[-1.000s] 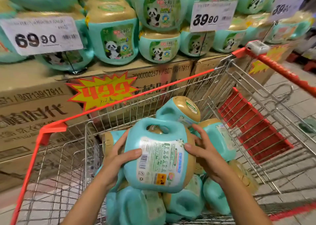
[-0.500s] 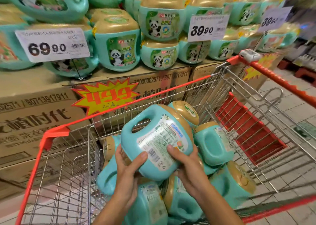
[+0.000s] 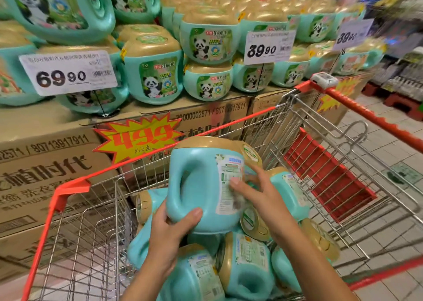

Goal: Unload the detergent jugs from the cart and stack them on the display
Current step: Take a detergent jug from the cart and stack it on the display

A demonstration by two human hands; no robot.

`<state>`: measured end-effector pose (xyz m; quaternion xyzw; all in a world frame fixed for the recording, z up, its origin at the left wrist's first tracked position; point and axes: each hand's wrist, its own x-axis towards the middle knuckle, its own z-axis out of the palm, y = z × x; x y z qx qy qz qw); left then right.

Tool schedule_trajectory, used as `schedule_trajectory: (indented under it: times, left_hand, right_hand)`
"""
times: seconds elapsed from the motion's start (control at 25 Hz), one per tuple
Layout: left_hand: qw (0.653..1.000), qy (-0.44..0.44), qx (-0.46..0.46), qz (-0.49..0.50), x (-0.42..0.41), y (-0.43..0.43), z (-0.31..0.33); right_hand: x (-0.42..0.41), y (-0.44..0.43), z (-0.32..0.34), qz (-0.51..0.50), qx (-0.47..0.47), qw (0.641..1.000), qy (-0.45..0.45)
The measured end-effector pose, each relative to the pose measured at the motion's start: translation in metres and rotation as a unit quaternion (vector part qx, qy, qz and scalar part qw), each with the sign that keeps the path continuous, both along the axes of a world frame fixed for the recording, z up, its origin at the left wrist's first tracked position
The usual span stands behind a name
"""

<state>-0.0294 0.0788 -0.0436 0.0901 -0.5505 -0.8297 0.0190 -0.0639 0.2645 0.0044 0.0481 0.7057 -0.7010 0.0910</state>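
Holding one teal detergent jug (image 3: pixel 201 186) upright over the middle of the cart (image 3: pixel 68 188), the person is carrying it clear of the wire basket, just above the pile of jugs (image 3: pixel 245 266) lying on their sides inside the cart. Its gold cap is pointing up, and its handle loop is facing the camera.

The left hand (image 3: pixel 169 234) is gripping the jug's lower corner, the thumb curling across the front and the fingers tucking underneath. The right hand (image 3: pixel 258 193) is pressing on the white back label, with its fingers spread and fairly straight and the thumb lying on the label. That hand is a little blurred.

Beyond the cart's far rim, cardboard boxes (image 3: pixel 45 167) are forming the base of the display, and a yellow-and-red starburst sign (image 3: pixel 137 138) is sticking to them just behind the rim. Above the boxes, the panda-label display jugs (image 3: pixel 153 71) are sitting stacked in rows. A 69.90 price tag (image 3: pixel 68 71) is standing over the cart's far-left corner, and a 39.90 price tag (image 3: pixel 269 46) is standing over its far-right corner. At the handle end of the cart, the red seat flap (image 3: pixel 325 181) is lying folded against the wire.
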Motion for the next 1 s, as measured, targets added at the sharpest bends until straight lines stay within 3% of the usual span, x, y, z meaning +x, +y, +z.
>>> schedule_trajectory:
  times: [0.16,0.28,0.4,0.52,0.68,0.88,1.0]
  left_hand:
    - [0.962,0.031,-0.26,0.078,0.01,0.024,0.012]
    - [0.932,0.073,-0.34,0.097,0.017,0.044,0.025]
    - [0.924,0.091,-0.367,0.055,0.022,0.041,0.022]
    - [0.943,0.162,-0.29,0.02,0.015,0.012,0.014]
    - [0.994,0.019,-0.094,0.047,-0.025,-0.022,0.012]
    - [0.986,-0.055,0.108,-0.112,-0.028,-0.021,0.014]
    - [0.988,-0.047,0.135,-0.066,-0.006,-0.022,0.01]
  right_hand:
    - [0.014,-0.039,0.003,0.042,0.051,0.998,0.018]
    - [0.012,-0.044,0.009,0.002,0.067,0.996,0.056]
    - [0.007,-0.031,0.012,-0.024,-0.016,0.997,0.069]
    - [0.003,-0.011,0.012,-0.011,-0.128,0.988,0.079]
    - [0.008,0.007,0.005,0.05,-0.196,0.976,0.08]
    - [0.019,0.007,-0.013,0.118,-0.25,0.96,0.032]
    - [0.016,0.001,-0.017,0.108,-0.207,0.972,0.019]
